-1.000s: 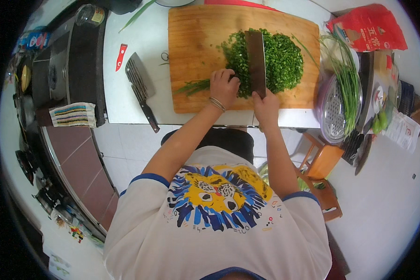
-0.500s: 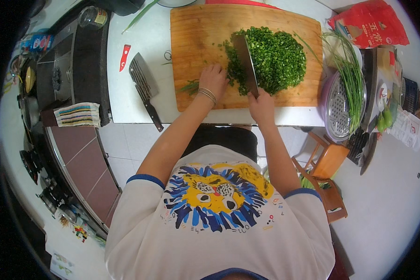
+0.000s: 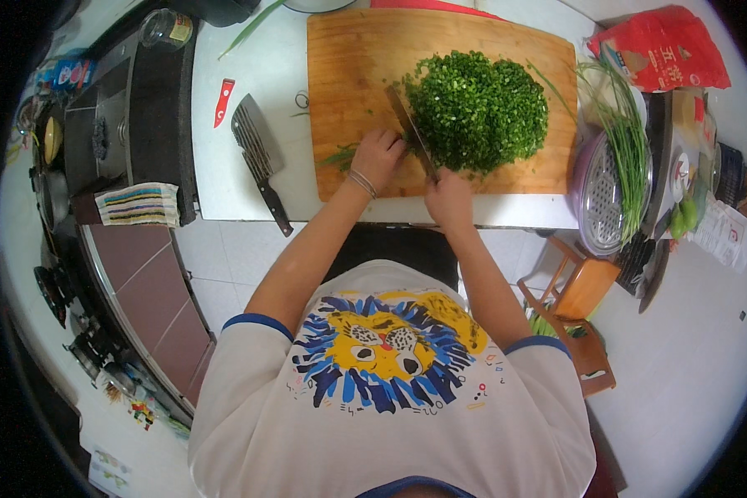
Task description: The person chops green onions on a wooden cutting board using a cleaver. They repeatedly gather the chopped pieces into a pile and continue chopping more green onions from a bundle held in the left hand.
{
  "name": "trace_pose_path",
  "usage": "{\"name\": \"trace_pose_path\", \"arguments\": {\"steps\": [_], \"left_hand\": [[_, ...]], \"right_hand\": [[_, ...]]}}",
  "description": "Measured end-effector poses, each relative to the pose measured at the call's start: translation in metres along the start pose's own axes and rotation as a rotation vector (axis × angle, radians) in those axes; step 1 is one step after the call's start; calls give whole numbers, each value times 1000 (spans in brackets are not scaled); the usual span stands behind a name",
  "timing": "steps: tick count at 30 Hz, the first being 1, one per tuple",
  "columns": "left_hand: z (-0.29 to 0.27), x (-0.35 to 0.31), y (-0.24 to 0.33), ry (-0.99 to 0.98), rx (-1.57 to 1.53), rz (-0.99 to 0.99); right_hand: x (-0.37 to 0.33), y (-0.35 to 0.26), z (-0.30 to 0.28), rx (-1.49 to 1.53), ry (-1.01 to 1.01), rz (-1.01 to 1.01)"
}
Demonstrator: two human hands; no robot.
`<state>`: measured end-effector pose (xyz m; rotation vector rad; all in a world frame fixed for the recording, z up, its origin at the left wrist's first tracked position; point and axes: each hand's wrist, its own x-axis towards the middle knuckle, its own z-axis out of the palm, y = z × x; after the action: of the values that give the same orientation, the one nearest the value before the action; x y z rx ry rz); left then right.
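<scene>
My right hand (image 3: 450,199) is closed round the handle of a kitchen knife (image 3: 412,131). Its blade stands on edge on the wooden cutting board (image 3: 353,66), beside my left fingertips. Curled fingers of my left hand (image 3: 378,161) press down on a short bunch of chives (image 3: 340,156), whose ends poke out to the left; the rest is hidden under the hand. Right of the blade lies a big heap of chopped chives (image 3: 481,112). A few loose bits are scattered near the knife's tip.
Left of the board lie a slotted cleaver (image 3: 257,158) and a small red-handled knife (image 3: 223,103). At the right, long uncut chives (image 3: 627,149) rest across a colander (image 3: 599,203). A red bag (image 3: 664,50) stands behind. Below the table's right edge is a wooden chair (image 3: 585,290).
The knife and my right hand have shifted left, from the edge of the heap to my left fingers. Chopped bits by the blade have joined the heap. My left fingers look more curled.
</scene>
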<state>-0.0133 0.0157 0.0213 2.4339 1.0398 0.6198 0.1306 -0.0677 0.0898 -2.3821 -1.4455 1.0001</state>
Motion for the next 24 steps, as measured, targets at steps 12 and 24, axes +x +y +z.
{"name": "trace_pose_path", "arguments": {"steps": [12, 24], "left_hand": [[8, -4, -7, 75, 6, 54], [23, 0, 5, 262, -43, 105]], "right_hand": [[23, -17, 14, -175, -148, 54], [37, 2, -14, -142, -16, 64]]}}
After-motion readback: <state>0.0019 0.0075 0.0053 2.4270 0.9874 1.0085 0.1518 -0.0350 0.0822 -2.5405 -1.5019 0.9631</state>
